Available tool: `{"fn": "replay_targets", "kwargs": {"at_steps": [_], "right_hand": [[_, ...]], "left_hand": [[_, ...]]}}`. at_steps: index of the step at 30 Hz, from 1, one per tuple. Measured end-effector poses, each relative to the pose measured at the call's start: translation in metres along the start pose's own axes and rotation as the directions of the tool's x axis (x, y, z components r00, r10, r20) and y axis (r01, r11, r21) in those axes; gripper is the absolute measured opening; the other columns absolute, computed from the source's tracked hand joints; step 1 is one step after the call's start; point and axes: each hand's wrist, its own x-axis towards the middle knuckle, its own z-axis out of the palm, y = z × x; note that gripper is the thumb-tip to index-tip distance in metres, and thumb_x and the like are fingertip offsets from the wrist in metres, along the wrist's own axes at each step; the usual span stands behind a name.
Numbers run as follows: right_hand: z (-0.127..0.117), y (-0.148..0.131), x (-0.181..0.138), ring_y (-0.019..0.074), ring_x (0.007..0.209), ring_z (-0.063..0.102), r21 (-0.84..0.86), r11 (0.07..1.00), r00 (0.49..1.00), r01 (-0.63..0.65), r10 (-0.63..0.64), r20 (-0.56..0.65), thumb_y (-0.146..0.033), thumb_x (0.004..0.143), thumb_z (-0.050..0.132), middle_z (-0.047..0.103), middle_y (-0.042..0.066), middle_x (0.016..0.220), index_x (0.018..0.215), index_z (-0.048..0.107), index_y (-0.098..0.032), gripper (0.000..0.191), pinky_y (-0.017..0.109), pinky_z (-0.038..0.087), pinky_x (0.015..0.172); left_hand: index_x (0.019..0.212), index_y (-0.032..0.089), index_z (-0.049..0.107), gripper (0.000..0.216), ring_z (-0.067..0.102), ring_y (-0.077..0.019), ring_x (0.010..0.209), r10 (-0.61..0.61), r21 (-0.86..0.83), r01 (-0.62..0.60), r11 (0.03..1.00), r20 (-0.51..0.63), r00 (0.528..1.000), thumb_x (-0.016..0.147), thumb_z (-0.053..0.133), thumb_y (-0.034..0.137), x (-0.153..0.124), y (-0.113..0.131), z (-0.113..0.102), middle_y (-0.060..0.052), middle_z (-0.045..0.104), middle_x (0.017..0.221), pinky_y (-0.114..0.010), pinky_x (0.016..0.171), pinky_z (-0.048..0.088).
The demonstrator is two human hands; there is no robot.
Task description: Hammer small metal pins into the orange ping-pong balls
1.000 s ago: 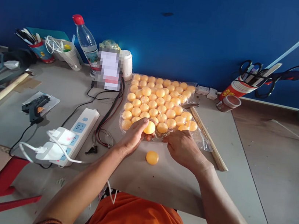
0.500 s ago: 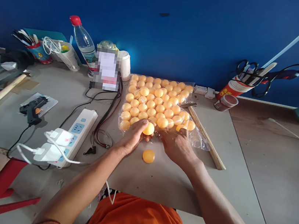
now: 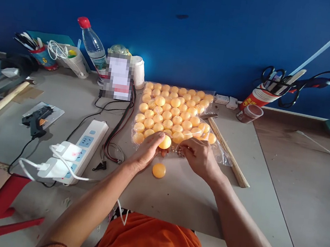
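Head: L fingers [image 3: 159, 138] hold rnd ball [image 3: 166, 142]; bag [image 3: 221, 154] crinkly

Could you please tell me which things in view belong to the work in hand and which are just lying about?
Apparently in use:
orange ball in the left hand
bag of balls by the right hand

Apparently just lying about:
glue gun
power strip
bottle
wooden-handled tool

Unclear: the loose ball.

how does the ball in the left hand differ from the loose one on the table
The held ball is gripped in the left hand; the loose ball lies untouched on the table. The held ball looks brighter and yellower, the loose ball deeper orange. Both look plain and rounded.
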Motion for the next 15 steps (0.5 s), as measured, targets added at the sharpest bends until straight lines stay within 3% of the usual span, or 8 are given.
{"fn": "replay_targets", "kwargs": {"at_steps": [3, 7, 15], "right_hand": [[-0.003, -0.004, 0.0, 0.0159, 0.067, 0.059, 0.264, 0.957, 0.991, -0.118, 0.129, -0.023, -0.022, 0.085, 0.055, 0.069, 0.002, 0.075, 0.082, 0.067, -0.02, 0.012, 0.029, 0.043, 0.065], [-0.001, -0.01, -0.001, 0.0144, 0.063, 0.057, 0.541, 0.813, 0.968, -0.215, 0.252, 0.005, -0.032, 0.079, 0.063, 0.066, 0.001, 0.072, 0.084, 0.069, -0.02, 0.014, 0.029, 0.046, 0.061], [0.005, -0.01, 0.0, 0.0133, 0.063, 0.057, 0.723, 0.646, 0.956, -0.245, 0.287, 0.067, -0.033, 0.075, 0.07, 0.066, 0.001, 0.074, 0.085, 0.069, -0.02, 0.017, 0.031, 0.049, 0.063]], "left_hand": [[0.09, 0.015, 0.066, 0.043, 0.054, -0.0112, 0.052, -0.04, -0.077, 0.041, 0.996, 0.012, 0.999, 0.08, 0.068, 0.056, 0.0, 0.004, 0.002, -0.001, 0.062, 0.065, -0.028, 0.06, 0.046], [0.105, 0.016, 0.062, 0.045, 0.063, -0.0133, 0.06, -0.128, -0.236, 0.145, 0.961, 0.089, 0.988, 0.075, 0.077, 0.046, 0.001, 0.008, 0.002, 0.0, 0.064, 0.072, -0.029, 0.067, 0.051], [0.116, 0.017, 0.062, 0.038, 0.072, -0.0204, 0.088, -0.214, -0.384, 0.266, 0.884, 0.174, 0.961, 0.08, 0.07, 0.024, 0.002, 0.009, 0.0, -0.006, 0.07, 0.093, -0.033, 0.081, 0.055]]}}
